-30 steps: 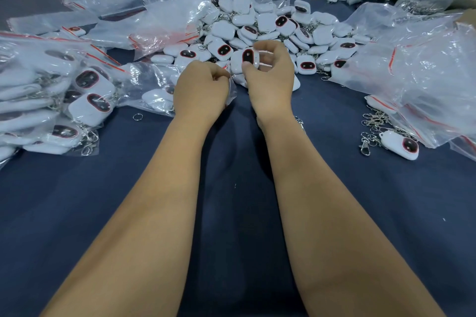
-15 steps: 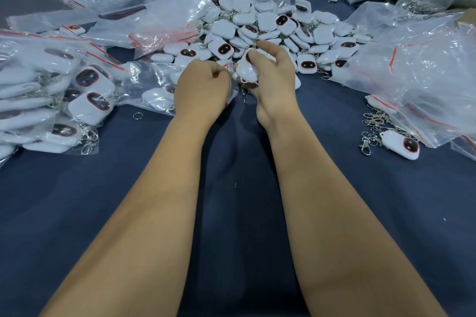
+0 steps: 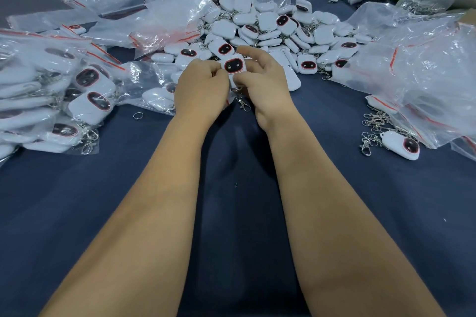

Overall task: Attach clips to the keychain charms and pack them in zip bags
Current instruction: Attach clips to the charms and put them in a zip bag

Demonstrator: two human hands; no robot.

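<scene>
Since half a second ago the charm has turned to show its dark, red-rimmed face upward. The right hand curls round it from the right, thumb beneath, and the left hand pinches its left edge with bent fingers. A metal clip hangs below. Both forearms reach forward over the blue cloth. The loose charm pile lies just beyond, packed zip bags left.
</scene>
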